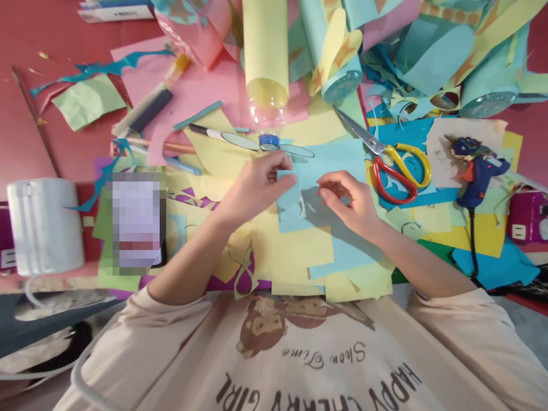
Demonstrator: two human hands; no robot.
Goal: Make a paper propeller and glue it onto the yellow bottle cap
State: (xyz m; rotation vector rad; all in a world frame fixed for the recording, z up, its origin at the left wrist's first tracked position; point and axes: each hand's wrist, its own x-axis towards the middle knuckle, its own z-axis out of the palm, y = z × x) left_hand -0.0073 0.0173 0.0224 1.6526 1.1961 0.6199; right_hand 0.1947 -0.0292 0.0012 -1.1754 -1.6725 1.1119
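My left hand [274,178] pinches the top edge of a small light blue paper piece [289,200] near the middle of the table. To its right, my right hand [345,200] hovers with curled fingers, thumb and forefinger slightly apart and nothing visible between them. A larger light blue sheet [342,245] lies beneath my right hand, overlapping pale yellow papers [295,245]. Just beyond my left hand is a bottle wrapped in yellow paper [266,45], its blue cap [269,141] towards me. Scissors [385,157] with red and yellow handles lie open to the right.
At the right, a blue glue gun [475,182] rests on paper, its cord running towards me. Blue-wrapped bottles [342,80] and paper scraps crowd the back. A marker [205,131], a phone [136,222] and a white case [46,225] lie left.
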